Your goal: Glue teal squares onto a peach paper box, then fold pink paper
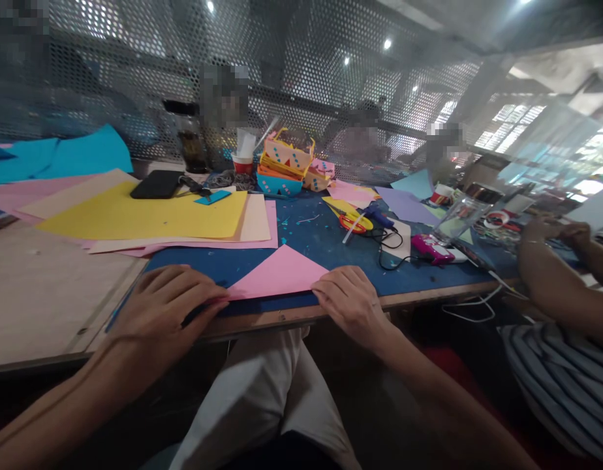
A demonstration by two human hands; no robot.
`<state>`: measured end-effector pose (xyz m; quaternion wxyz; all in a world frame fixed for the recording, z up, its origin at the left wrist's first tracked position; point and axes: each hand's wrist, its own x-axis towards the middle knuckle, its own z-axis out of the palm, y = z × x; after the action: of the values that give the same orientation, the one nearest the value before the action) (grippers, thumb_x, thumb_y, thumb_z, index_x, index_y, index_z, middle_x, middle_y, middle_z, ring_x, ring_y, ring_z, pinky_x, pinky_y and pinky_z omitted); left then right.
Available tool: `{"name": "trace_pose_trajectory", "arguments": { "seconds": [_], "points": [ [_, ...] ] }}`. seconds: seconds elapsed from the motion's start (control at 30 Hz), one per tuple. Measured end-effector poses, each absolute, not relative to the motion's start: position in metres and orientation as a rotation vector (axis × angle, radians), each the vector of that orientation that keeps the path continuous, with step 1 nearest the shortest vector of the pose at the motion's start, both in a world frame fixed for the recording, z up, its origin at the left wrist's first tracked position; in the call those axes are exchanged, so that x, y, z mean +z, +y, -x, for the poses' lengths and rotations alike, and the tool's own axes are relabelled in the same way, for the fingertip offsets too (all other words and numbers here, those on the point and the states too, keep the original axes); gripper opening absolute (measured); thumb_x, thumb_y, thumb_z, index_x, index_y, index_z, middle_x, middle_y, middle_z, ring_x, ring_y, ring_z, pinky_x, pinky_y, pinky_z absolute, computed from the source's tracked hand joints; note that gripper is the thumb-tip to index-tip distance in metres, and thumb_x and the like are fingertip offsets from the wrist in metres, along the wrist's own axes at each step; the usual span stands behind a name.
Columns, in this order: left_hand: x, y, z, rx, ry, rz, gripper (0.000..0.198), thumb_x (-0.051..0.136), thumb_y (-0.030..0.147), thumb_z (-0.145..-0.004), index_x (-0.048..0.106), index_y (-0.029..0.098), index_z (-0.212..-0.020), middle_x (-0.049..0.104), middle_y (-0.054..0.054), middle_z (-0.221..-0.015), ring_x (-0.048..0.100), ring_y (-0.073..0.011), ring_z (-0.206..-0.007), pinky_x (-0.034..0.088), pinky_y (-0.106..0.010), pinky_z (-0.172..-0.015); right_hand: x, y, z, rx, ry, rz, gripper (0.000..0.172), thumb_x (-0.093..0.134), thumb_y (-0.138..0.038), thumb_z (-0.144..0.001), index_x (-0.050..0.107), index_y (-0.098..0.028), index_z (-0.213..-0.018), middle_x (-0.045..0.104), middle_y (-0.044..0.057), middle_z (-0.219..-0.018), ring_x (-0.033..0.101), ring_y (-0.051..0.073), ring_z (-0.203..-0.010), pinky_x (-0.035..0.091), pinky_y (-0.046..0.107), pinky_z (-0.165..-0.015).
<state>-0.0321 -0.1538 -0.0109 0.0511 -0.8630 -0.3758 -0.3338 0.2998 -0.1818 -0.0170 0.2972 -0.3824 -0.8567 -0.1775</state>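
Observation:
A pink paper (280, 275) shaped as a triangle lies at the front edge of the blue table mat (301, 228), its peak pointing away from me. My left hand (177, 297) pinches its left corner between thumb and fingers. At the opposite corner, my right hand (350, 300) has its fingers closed on the paper, with the thumb mostly hidden. The long lower side of the triangle runs straight between both hands, close to the wooden table edge.
Yellow paper (184, 215) and other sheets lie at left under a black phone-like object (156, 184). Decorated paper glasses (282, 170) stand at the back. Scissors (357, 223), a glue gun (380, 215) and a glass bottle (465, 212) are at right, beside another person's arms (546, 281).

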Motion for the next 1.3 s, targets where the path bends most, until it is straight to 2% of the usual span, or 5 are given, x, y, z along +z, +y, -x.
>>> {"name": "trace_pose_trajectory", "arguments": {
  "seconds": [0.23,0.33,0.47,0.8,1.3],
  "points": [
    [-0.015,-0.150,0.034,-0.931,-1.312,2.735,0.016,0.059,0.040,-0.098,0.071,0.030,-0.098,0.073,-0.002,-0.095,0.062,-0.0262,-0.094,0.047,-0.038,-0.083,-0.018,-0.183,-0.298,-0.393,-2.260,1.055,0.009,0.056,-0.016,-0.102,0.064,-0.019,-0.103,0.073,0.005,-0.098,0.062,0.020,-0.094,0.045,0.037,-0.087],
    [-0.016,-0.146,0.036,-0.938,-1.374,2.754,0.021,0.056,0.044,-0.099,0.068,0.028,-0.093,0.072,-0.002,-0.092,0.062,-0.0262,-0.091,0.046,-0.039,-0.082,-0.018,-0.183,-0.298,-0.358,-2.252,1.065,0.010,0.055,-0.017,-0.103,0.065,-0.019,-0.104,0.073,0.005,-0.099,0.061,0.020,-0.095,0.045,0.038,-0.088],
    [-0.012,-0.142,0.037,-0.877,-1.363,2.807,0.026,0.058,0.049,-0.098,0.069,0.026,-0.100,0.073,-0.003,-0.092,0.064,-0.0255,-0.088,0.047,-0.038,-0.078,-0.020,-0.183,-0.298,-0.332,-2.244,1.093,0.011,0.054,-0.018,-0.104,0.065,-0.019,-0.103,0.073,0.006,-0.100,0.061,0.020,-0.095,0.045,0.038,-0.088],
    [-0.007,-0.151,0.041,-0.699,-1.019,2.672,0.018,0.056,0.031,-0.103,0.072,0.023,-0.103,0.076,-0.004,-0.103,0.065,-0.0232,-0.095,0.046,-0.040,-0.086,-0.022,-0.183,-0.298,-0.318,-2.231,1.097,0.009,0.056,-0.019,-0.104,0.065,-0.019,-0.104,0.073,0.006,-0.100,0.062,0.021,-0.095,0.044,0.038,-0.087],
    [-0.008,-0.164,0.025,-0.502,-1.069,2.628,0.024,0.047,0.016,-0.102,0.070,0.019,-0.109,0.072,-0.008,-0.103,0.064,-0.0272,-0.094,0.044,-0.046,-0.086,-0.018,-0.187,-0.297,-0.384,-2.271,1.144,0.013,0.055,-0.019,-0.104,0.067,-0.020,-0.104,0.071,0.007,-0.099,0.059,0.022,-0.094,0.043,0.038,-0.082]
  ]
}}
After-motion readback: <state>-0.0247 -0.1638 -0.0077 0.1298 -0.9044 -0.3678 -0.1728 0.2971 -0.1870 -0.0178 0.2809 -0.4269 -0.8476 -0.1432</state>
